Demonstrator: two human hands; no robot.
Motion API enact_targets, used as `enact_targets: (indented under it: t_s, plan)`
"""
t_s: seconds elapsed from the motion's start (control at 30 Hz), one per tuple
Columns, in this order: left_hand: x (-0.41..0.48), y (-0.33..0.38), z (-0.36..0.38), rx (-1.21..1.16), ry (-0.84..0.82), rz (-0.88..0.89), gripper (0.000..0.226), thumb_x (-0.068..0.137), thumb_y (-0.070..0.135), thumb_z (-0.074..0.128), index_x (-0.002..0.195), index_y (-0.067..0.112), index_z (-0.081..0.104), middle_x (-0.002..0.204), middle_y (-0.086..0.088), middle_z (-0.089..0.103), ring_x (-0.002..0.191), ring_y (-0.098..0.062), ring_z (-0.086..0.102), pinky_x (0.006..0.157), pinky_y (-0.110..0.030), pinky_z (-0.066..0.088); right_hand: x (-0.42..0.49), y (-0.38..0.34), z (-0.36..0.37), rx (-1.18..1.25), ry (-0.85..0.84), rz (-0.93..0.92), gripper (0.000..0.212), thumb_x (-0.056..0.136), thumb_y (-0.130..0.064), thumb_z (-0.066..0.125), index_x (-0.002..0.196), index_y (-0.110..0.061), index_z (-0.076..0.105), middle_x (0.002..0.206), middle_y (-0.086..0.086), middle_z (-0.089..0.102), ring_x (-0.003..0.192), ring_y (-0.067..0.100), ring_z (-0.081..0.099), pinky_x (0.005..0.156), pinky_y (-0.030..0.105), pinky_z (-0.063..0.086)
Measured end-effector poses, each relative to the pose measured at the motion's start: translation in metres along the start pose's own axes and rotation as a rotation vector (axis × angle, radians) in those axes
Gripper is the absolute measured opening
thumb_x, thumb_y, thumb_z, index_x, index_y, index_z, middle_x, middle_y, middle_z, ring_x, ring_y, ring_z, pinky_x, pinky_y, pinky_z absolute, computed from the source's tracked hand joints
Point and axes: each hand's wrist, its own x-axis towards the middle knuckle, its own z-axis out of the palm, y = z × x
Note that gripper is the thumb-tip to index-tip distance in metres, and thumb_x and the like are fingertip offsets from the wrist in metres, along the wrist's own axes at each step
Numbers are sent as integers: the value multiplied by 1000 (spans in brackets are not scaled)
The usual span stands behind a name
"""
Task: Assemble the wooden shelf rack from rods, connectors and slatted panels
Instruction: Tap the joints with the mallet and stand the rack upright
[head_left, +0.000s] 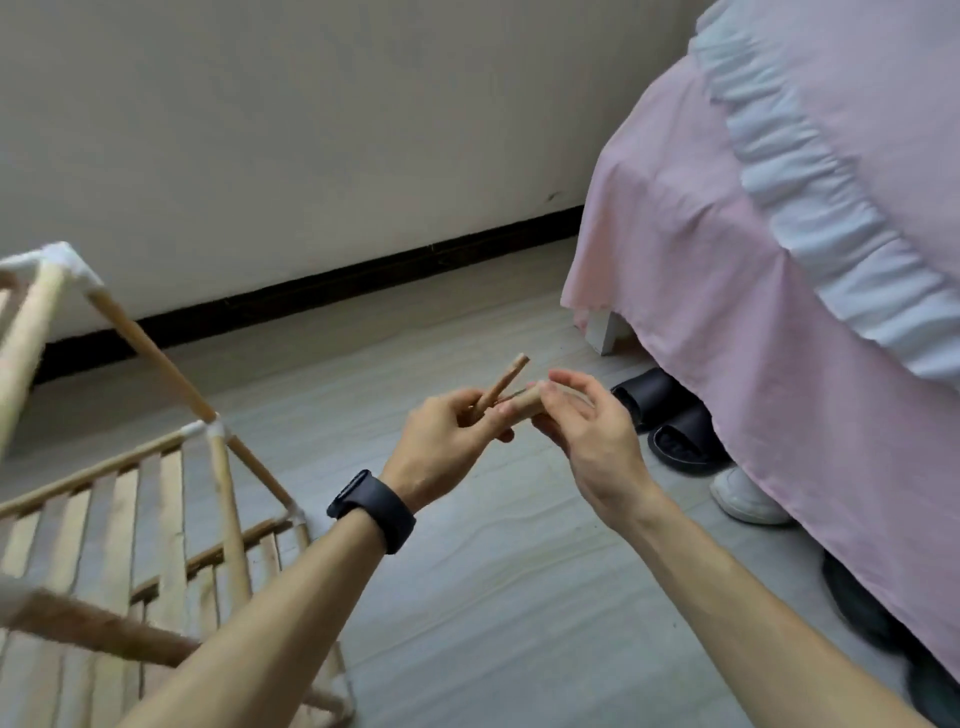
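Far left: the partly built pale wooden shelf rack (156, 467) stands tilted on the grey plank floor (467, 597), its slatted wooden panels (104, 519) already seated and its rods meeting in white plastic corner connectors (205, 430). Centre: our left hand (447, 441), with a black wristwatch (371, 512) on that wrist, has its fingers curled round a thin pale wooden rod (501, 384) that slants up and to the right, free end in the air. Just beside it lies a short thicker wooden dowel (524, 402), bridging both hands. The right hand (592, 431) is mostly spread, thumb and lower fingers touching the dowel's end; we see no closed grip. Whether the two pieces are joined or merely crossed we cannot tell. Step in hand, as we judge it: sorting or mating these loose parts above the floor, well apart from the rack. To do it well, we should steady the rod with the left hand, line up the axes before pushing, and press straight, not at an angle. Far right: a pink draped bed (753, 260), with black slippers (675, 431) under its edge.
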Motion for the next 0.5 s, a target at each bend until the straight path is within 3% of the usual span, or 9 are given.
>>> enact_targets:
  t_s: [0.1,0.23,0.33,0.4,0.5]
  plan:
    - [-49,45,-29,103,173,114,29,96,52,57,98,28,74,77,18,73,77,5,66,63,-12,47,-39,-36,21,174,-136,8,34,102,-18,61,134,-7,55,120,13,73,117,25,68,98,33,54]
    - [-112,84,-60,207,209,192,36,107,33,42,90,21,71,61,31,59,58,8,55,54,-9,36,-88,-86,34,311,-216,16,29,106,-19,52,133,-24,63,120,12,72,112,29,70,84,34,58]
    - [-146,105,-85,291,217,223,34,107,34,40,99,21,71,62,15,60,56,-1,55,52,-13,38,-117,-123,42,343,-306,12,28,107,-20,48,130,-28,63,112,9,73,106,25,72,75,34,59]
    - [-162,115,-99,342,244,247,35,106,37,38,106,23,70,65,8,59,59,-9,56,54,-24,43,-131,-142,48,326,-345,-10,26,108,-20,47,129,-23,61,112,6,73,103,22,72,72,31,58]
    - [-183,127,-117,436,305,302,34,106,37,38,108,24,69,59,12,50,55,-9,50,54,-33,40,-147,-162,59,284,-383,-46,27,107,-20,47,130,-23,62,119,1,72,98,18,71,71,27,56]
